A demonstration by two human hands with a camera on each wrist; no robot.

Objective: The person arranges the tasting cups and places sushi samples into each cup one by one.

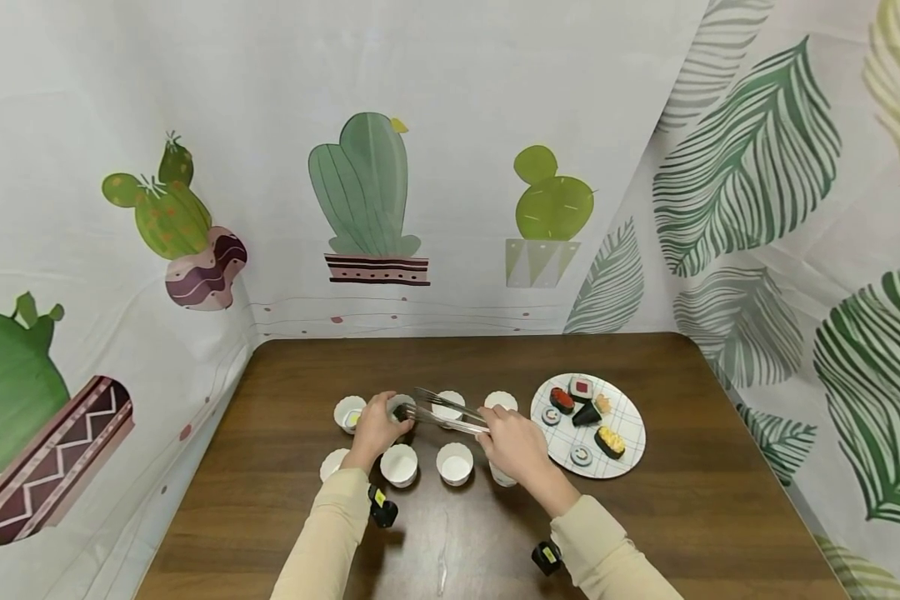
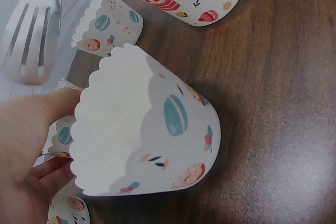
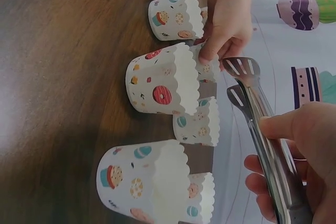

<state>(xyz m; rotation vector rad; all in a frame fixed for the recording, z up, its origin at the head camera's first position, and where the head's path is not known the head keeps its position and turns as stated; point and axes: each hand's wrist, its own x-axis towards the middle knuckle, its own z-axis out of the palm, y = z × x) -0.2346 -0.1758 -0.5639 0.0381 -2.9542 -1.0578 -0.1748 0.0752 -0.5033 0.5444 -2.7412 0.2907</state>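
Note:
My left hand [image 1: 377, 429] grips the rim of a patterned paper cup [image 1: 401, 402] in the back row, second from the left. Something dark lies in that cup, too small to tell its kind. My right hand [image 1: 517, 443] holds metal serving tongs [image 3: 268, 145] with slotted ends, pointing left. The tongs' tips hang above and beside the gripped cup; the right wrist view shows them slightly apart with nothing between. In the back-left cup [image 1: 347, 406] is a small piece with yellow. A front-row cup [image 2: 178, 129] fills the middle of the left wrist view.
Further paper cups, such as one front cup [image 1: 454, 463], stand in two rows on the brown table [image 1: 450, 367]. To the right, a checked white plate [image 1: 558, 446] holds several toy-like sushi pieces, including a yellow-topped one [image 1: 610, 442]. Patterned cloth [image 1: 450, 167] hangs behind.

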